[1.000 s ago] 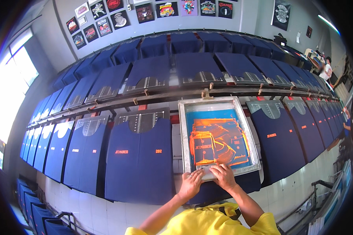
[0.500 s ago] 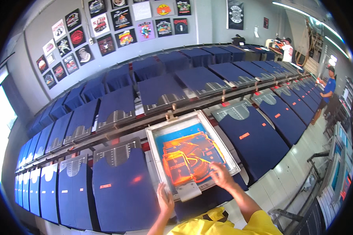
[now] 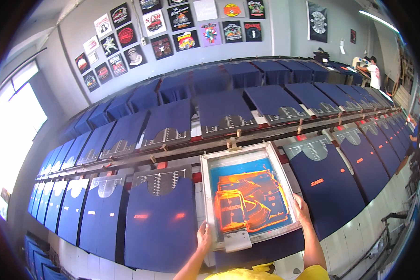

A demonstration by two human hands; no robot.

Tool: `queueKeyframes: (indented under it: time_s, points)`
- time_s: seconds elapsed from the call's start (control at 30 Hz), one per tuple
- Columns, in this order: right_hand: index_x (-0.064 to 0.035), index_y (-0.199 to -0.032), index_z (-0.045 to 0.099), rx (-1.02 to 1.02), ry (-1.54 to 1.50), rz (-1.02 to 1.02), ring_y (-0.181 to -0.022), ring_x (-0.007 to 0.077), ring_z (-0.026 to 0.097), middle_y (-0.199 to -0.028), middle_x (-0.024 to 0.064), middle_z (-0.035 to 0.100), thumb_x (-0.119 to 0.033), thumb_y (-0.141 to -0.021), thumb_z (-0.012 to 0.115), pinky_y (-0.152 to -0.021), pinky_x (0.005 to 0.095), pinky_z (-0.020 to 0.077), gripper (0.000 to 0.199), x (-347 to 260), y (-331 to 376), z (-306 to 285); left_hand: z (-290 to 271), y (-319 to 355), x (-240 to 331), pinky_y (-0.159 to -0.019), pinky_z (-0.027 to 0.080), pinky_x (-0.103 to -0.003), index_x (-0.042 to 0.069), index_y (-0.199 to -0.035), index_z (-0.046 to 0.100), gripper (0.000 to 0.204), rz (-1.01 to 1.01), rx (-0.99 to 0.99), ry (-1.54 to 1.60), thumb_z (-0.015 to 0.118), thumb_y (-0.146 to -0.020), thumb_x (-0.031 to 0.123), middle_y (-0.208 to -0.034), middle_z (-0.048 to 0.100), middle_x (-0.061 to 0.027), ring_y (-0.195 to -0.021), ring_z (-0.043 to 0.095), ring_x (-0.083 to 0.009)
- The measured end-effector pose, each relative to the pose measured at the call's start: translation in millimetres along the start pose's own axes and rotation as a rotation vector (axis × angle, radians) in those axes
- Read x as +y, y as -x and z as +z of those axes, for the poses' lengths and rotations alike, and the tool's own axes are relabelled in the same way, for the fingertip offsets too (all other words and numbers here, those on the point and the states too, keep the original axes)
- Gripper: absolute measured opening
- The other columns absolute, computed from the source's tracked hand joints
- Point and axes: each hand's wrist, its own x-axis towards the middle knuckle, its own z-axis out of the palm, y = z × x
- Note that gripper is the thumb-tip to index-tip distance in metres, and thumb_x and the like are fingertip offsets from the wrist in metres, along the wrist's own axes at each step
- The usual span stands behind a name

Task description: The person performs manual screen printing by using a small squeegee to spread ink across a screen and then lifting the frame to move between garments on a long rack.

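head view, and here's the printing screen [image 3: 280, 177], sitting in the near row between two navy shirts, [image 3: 161, 233] [image 3: 333, 186] its far edge by a wooden block [image 3: 232, 144]! pale, worn frame, bright blue mesh [image 3: 247, 166], and vivid orange ink [image 3: 254, 212] streaked across in jagged lines and loops, dark patches showing between. a grey flat blade [image 3: 238, 240] leans over the near rim. left hand [image 3: 204, 237] grasps the frame's left side; right hand [image 3: 302, 210] is curled round the right.

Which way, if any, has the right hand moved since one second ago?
Yes: the right hand went rightward, from the squeegee to the right side of the screen frame.
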Motion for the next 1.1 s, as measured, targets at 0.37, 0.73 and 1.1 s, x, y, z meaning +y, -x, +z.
queueKeyframes:
  time_s: [0.37, 0.73, 1.1]
  points:
    - [0.005, -0.143, 0.049, 0.028, -0.322, 0.24, -0.141, 0.0254, 0.045, -0.148, 0.0153, 0.051, -0.034, -0.102, 0.053, -0.12, 0.039, 0.0295, 0.057, -14.5, -8.9, -12.2, 18.5, -3.2, 8.7, -0.111, 0.04, -0.037, -0.008, -0.145, 0.045, 0.062, 0.105, 0.154, -0.196, 0.056, -0.101, 0.034, -0.142, 0.055, -0.0273, -0.133, 0.054, -0.0316]
    - [0.0038, -0.148, 0.043, -0.107, -0.353, -0.007, -0.148, 0.0303, 0.033, -0.155, 0.021, 0.041, -0.052, -0.096, 0.05, -0.123, 0.0425, 0.0183, 0.077, -63.0, 55.1, 74.4, -107.7, 27.0, 48.7, -0.114, 0.035, -0.034, -0.012, -0.147, 0.039, 0.061, 0.123, 0.108, -0.017, 0.053, -0.103, 0.027, -0.149, 0.049, -0.0248, -0.138, 0.048, -0.0271]
    - [0.0082, -0.142, 0.047, -0.076, -0.465, 0.137, -0.138, 0.0287, 0.046, -0.144, 0.0201, 0.053, -0.045, -0.093, 0.061, -0.12, 0.0414, 0.0278, 0.074, -143.3, 122.2, 329.6, -355.7, 3.3, 47.2, -0.085, 0.051, -0.033, -0.008, -0.135, 0.055, 0.059, 0.157, 0.21, -0.184, 0.054, -0.099, 0.039, -0.104, 0.071, -0.0163, -0.097, 0.065, -0.0177]
